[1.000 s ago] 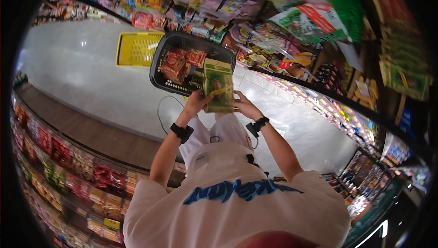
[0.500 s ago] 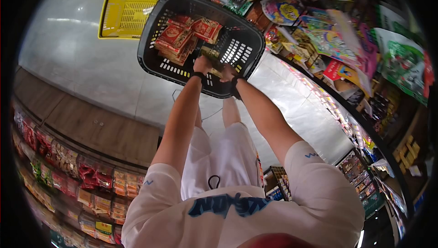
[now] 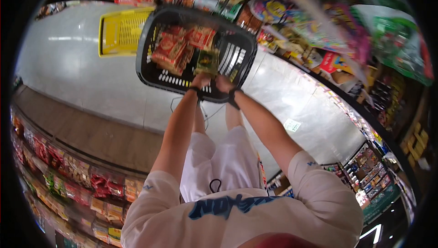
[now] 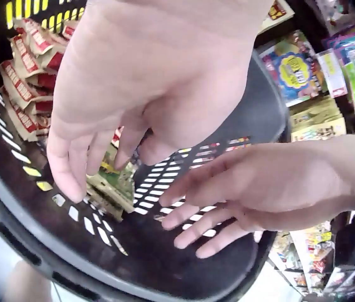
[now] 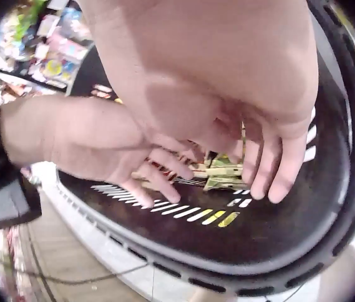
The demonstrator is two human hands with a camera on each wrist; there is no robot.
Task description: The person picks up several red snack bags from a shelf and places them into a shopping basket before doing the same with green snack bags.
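Observation:
A dark grey shopping basket (image 3: 143, 56) is below me, with both hands over its near side. Green packets (image 3: 208, 61) lie inside, just beyond my fingertips in the head view. My left hand (image 3: 200, 81) hovers near them, its fingers loosely bent and holding nothing. In the left wrist view, the packets' green edges (image 4: 111, 195) show below those fingers. Beside it is my right hand (image 3: 223, 83), fingers relaxed and spread, with nothing in its grasp. Red-and-tan packets (image 3: 169, 52) are stacked on the basket's left side.
A yellow basket (image 3: 125, 33) stands on the floor left of the grey one. Shelves of bagged snacks (image 3: 315, 29) run along the far and right sides. Another packed shelf (image 3: 68, 170) is at the left. A thin cable (image 5: 64, 280) hangs near the basket.
A second ago both hands held the green packets above the basket. They lowered them inside, let go, and have drawn back slightly toward me, leaving the packets lying there.

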